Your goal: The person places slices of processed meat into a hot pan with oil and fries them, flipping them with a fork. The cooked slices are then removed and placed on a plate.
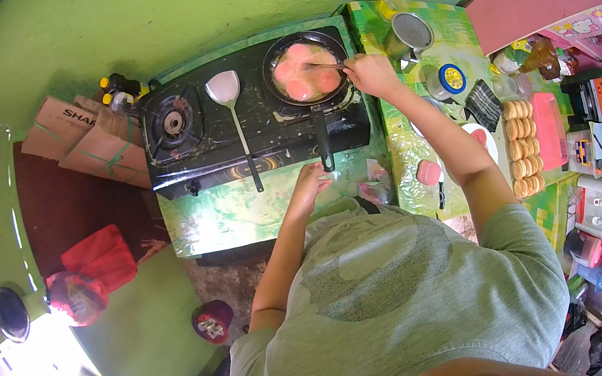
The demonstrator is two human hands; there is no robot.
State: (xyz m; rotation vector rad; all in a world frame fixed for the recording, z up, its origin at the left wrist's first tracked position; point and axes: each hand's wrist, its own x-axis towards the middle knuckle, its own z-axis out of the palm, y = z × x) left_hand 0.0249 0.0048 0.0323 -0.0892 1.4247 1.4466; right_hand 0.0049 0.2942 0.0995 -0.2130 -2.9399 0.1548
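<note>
On the right burner sits a black frying pan (274,95) with several round pink patties (299,89) in bubbling oil. My right hand (371,73) grips a thin metal utensil, seemingly a fork (325,65), whose tip is among the patties; its exact shape is hard to make out. My left hand (309,188) is beside the end of the pan's black handle (323,141), fingers loosely apart with nothing seen in them. Whether it touches the handle I cannot tell. A metal spatula (223,88) lies across the middle of the black gas stove (263,127).
Right of the stove, a green-covered table (400,133) bears a metal canister (411,34), a blue-lidded jar (448,80), a pink patty (428,172), a knife (441,195) and rows of split buns (523,148). Tied cardboard boxes (92,142) stand left of the stove.
</note>
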